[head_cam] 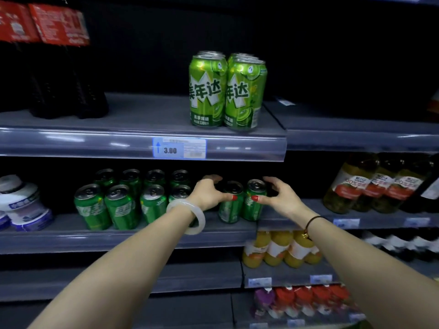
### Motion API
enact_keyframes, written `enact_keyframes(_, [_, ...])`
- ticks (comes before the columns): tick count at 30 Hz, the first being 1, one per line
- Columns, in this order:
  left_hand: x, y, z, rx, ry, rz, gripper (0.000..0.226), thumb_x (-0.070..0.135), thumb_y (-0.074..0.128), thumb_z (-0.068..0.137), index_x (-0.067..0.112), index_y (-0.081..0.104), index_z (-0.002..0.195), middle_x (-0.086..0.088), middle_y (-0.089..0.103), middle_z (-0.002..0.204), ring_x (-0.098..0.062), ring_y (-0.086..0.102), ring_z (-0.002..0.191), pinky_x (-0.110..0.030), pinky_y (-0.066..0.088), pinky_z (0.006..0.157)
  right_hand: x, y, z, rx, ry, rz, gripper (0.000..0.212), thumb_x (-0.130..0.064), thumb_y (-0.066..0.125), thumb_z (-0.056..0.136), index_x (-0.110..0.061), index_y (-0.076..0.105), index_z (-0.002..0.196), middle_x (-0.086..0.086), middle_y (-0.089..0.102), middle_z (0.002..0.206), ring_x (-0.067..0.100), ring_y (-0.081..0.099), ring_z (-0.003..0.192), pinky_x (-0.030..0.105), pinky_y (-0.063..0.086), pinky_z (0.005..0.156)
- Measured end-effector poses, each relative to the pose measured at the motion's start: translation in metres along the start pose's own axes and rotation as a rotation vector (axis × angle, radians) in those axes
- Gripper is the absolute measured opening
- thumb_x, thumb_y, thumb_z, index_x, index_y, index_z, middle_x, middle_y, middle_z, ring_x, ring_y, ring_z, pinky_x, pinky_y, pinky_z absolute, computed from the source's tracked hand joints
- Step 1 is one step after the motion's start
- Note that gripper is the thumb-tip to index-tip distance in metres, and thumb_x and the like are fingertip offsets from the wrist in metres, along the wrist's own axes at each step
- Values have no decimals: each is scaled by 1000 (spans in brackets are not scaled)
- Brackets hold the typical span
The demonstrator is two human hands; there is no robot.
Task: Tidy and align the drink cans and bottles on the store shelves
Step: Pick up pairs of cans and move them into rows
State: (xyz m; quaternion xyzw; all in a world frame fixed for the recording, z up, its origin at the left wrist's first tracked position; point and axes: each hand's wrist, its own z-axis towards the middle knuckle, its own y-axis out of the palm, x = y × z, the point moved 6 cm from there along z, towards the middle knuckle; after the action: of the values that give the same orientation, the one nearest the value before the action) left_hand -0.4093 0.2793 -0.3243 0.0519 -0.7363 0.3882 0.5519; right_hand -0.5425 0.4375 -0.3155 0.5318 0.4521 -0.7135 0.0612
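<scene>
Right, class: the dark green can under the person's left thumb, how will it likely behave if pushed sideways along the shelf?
The dark green can looks rigid metal, so it should slide, not bend. Tall and narrow, it may tip if pushed near its top. It would probably bump the neighbouring can beside it, near the right hand.

Bare forearms, red-painted thumbnails — a pale bangle [192,216] on the left wrist, a dark cord bracelet [311,224] on the right.

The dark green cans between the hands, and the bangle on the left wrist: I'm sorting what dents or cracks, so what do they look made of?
Dark green cans: seemingly thin metal, with silvery pull-tab tops and a glossy printed wall. Bangle: a smooth, milky, translucent ring, possibly jade or glass; the look leaves it open.
</scene>
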Motion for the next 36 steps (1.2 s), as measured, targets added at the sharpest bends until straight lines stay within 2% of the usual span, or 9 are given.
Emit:
enact_keyframes(4, [-7,12,14,34,-1,-23,81,25,85,66,9,46,136,-5,53,134,-18,52,119,-25,42,99,16,4,16,-57,35,23,76,-18,73,80,-13,32,144,7,42,144,24,40,132,21,34,95])
enact_keyframes(7, [-4,23,18,40,60,1,69,24,85,65,14,56,127,13,58,106,-4,52,98,-1,38,71,25,12,22,-70,41,23,71,-17,68,84,-12,31,144,8,44,143,22,42,130,18,34,94])
enact_keyframes(9, [-4,28,20,48,89,17,54,22,86,65,18,62,114,18,56,88,-3,54,88,-1,38,60,29,16,23,-56,31,43,63,-15,66,86,-13,36,141,10,48,138,24,45,128,25,40,99])
enact_keyframes(13, [-3,25,22,48,105,86,42,24,85,65,20,64,100,9,58,87,-5,55,81,-11,38,65,31,17,23,-50,37,104,51,-13,64,86,-16,44,133,11,53,131,26,51,120,46,47,98])
enact_keyframes(16, [1,18,22,-11,93,195,47,27,85,65,17,64,106,4,60,96,-10,56,87,-19,41,72,27,22,22,-78,54,164,46,-10,62,88,-18,46,130,9,54,122,24,55,106,41,53,85])
enact_keyframes(25, [3,-8,10,-166,111,513,45,38,80,69,15,61,103,1,55,96,-15,52,86,-24,40,70,8,48,16,-156,60,229,43,-20,58,91,-24,44,132,-3,49,117,16,51,102,37,52,85])
enact_keyframes(29, [-5,-20,6,-175,117,509,48,40,80,69,17,61,107,-1,60,107,-19,57,95,-33,50,82,1,59,15,-160,65,269,43,-19,56,92,-22,44,133,-3,50,118,14,50,99,43,50,91])
enact_keyframes(33, [-16,-33,4,-139,131,472,52,45,81,65,25,62,109,3,63,109,-16,58,98,-32,50,86,-3,69,14,-149,82,313,40,-17,56,92,-25,45,130,-2,53,117,27,55,112,46,48,93])
enact_keyframes(36, [-25,-42,3,-99,142,432,58,48,81,62,29,62,113,5,63,111,-15,58,101,-33,50,88,-6,76,15,-147,79,332,41,-16,56,92,-26,45,130,-2,54,117,20,56,103,47,47,94])
